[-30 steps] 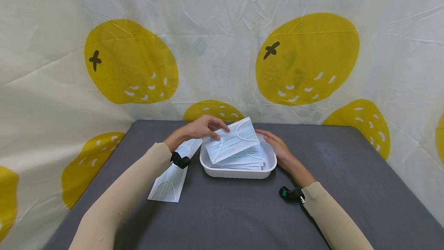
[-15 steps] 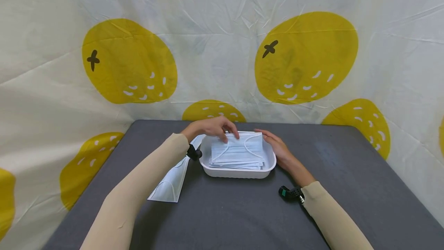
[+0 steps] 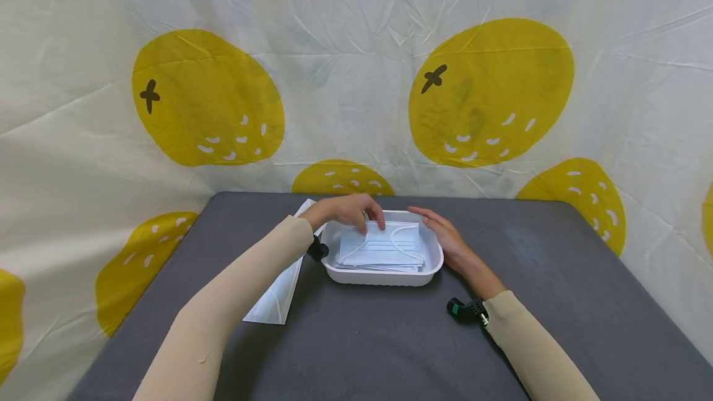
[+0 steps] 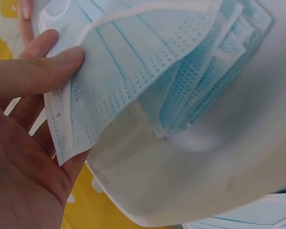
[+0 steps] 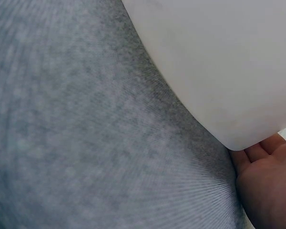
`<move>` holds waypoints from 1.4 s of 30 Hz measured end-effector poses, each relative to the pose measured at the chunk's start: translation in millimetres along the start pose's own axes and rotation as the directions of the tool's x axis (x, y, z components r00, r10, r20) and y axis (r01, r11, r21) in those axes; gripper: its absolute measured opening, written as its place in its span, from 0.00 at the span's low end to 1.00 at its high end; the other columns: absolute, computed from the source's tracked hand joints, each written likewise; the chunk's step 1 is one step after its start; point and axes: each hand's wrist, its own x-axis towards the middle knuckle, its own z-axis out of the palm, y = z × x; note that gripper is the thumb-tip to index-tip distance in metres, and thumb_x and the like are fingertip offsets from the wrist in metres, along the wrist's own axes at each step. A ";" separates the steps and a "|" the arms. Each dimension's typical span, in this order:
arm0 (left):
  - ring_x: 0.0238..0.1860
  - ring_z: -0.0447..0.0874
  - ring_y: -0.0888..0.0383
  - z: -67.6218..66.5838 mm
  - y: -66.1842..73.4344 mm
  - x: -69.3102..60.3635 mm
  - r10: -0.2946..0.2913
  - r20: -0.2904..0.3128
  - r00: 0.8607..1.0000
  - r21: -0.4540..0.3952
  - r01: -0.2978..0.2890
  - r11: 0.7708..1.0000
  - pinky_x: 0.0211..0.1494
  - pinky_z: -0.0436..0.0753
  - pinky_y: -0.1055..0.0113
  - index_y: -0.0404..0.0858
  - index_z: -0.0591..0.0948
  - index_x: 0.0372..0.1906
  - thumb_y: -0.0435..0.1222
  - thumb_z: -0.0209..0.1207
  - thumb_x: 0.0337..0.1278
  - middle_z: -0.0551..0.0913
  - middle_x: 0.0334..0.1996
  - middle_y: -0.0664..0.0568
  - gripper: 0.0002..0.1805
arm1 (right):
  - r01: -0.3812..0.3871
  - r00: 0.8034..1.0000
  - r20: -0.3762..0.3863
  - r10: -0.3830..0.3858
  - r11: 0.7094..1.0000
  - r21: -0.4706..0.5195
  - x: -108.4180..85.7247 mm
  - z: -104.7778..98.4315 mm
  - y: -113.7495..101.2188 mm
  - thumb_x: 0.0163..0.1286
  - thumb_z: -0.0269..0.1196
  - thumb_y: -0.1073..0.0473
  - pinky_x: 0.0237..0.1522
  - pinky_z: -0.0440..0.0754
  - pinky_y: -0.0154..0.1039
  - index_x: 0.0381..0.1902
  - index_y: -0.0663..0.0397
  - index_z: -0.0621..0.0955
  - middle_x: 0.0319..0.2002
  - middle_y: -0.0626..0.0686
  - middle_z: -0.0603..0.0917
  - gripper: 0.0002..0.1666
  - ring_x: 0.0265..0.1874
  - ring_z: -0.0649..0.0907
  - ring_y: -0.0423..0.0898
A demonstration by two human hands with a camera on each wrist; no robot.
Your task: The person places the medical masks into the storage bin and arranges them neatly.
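A white tray (image 3: 384,278) with rounded corners holds a stack of pale blue face masks (image 3: 381,258). Over the tray's far left part, my left hand (image 3: 350,210) pinches the end of the top face mask (image 4: 119,57). The left wrist view shows the thumb on the mask's upper face and fingers beneath, with that end lifted off the masks (image 4: 205,90) below. My right hand (image 3: 450,243) rests against the tray's right side, fingers fairly straight along the wall. In the right wrist view its fingers (image 5: 257,151) touch the tray's corner, partly hidden behind it.
More face masks (image 3: 278,296) lie on the grey table (image 3: 356,345) left of the tray, partly covered by my left forearm. Behind the table hangs a white cloth (image 3: 345,91) with yellow fruit shapes.
My left hand has moved right and lowered a tilted face mask flat onto the stack in the tray. The right hand stays at the tray's side.
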 end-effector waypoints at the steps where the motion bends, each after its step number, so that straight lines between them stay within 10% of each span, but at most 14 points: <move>1: 0.45 0.78 0.57 0.9 -0.2 0.2 -0.004 -0.007 1.000 0.015 0.004 1.000 0.47 0.78 0.72 0.37 0.88 0.50 0.17 0.62 0.49 0.87 0.51 0.48 0.23 | 0.002 1.000 0.002 -0.002 1.000 0.002 -0.1 0.1 -0.1 0.86 0.45 0.54 0.63 0.73 0.30 0.78 0.53 0.68 0.79 0.55 0.66 0.28 0.69 0.72 0.46; 17: 0.49 0.81 0.54 1.0 -0.8 2.0 -0.058 -0.048 0.997 0.151 0.064 0.986 0.56 0.82 0.64 0.42 0.88 0.51 0.20 0.63 0.55 0.87 0.49 0.50 0.21 | 0.011 1.000 0.010 -0.011 1.000 0.018 -0.3 0.6 -0.5 0.86 0.44 0.55 0.67 0.72 0.35 0.79 0.59 0.64 0.79 0.56 0.65 0.29 0.73 0.69 0.52; 30: 0.43 0.80 0.56 -1.2 2.0 2.1 -0.089 -0.047 0.995 0.190 0.096 0.977 0.50 0.83 0.67 0.41 0.90 0.46 0.20 0.61 0.56 0.89 0.45 0.50 0.19 | 0.025 1.000 0.005 -0.025 1.000 0.009 -1.0 0.0 -1.7 0.86 0.44 0.55 0.65 0.74 0.32 0.79 0.57 0.66 0.79 0.58 0.65 0.29 0.64 0.75 0.36; 42: 0.50 0.84 0.56 3.9 3.3 2.6 -0.126 -0.071 0.990 0.233 0.139 0.962 0.58 0.85 0.62 0.42 0.91 0.49 0.22 0.64 0.56 0.90 0.49 0.52 0.19 | 0.010 1.000 0.005 -0.010 1.000 0.010 -2.2 0.6 -1.8 0.86 0.43 0.56 0.62 0.74 0.28 0.78 0.55 0.67 0.79 0.57 0.65 0.28 0.74 0.69 0.53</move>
